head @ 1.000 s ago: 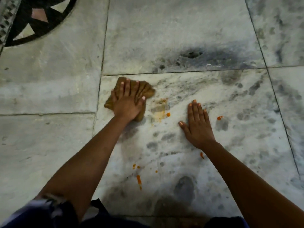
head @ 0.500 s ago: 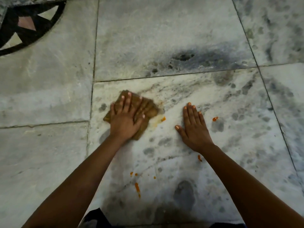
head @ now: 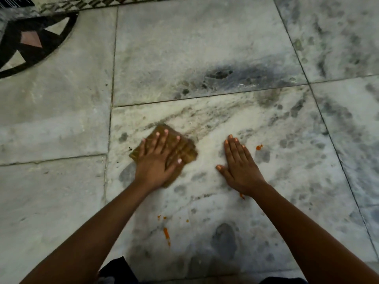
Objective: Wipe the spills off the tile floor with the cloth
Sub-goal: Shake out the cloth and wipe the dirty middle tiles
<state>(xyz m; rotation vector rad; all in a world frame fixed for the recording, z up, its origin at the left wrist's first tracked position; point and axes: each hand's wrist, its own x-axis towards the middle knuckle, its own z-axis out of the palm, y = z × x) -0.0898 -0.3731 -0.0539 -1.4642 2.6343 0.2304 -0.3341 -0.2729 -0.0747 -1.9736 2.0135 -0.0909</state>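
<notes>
Marble floor tiles [head: 205,37] lay under us. Our left hand [head: 158,158], its grip flat with fingers straight, had pulled the cloth [head: 184,152] over the orange smear, now gone. Our right hand [head: 240,167] stayed flat, fingers together, bracing. Droplets [head: 166,232] nearer us and one spot [head: 259,147] remained.

Floor: large square marble tiles [head: 184,48], pale grey-white with dark grey veining and blotches, laid with thin dark grout lines [head: 112,78]. Darkest smudge [head: 219,73] on the far middle tile, just beyond a cross joint. Inlaid curved motif [head: 37,42] at far left: black band enclosing pink and cream diamond shapes. Patterned black-and-white border strip [head: 92,3] along the far edge. Surface dull, scuffed, faintly glossy in patches. Lighting dim and uneven, brightest on the near middle tile. No walls, furniture or windows in view.
</notes>
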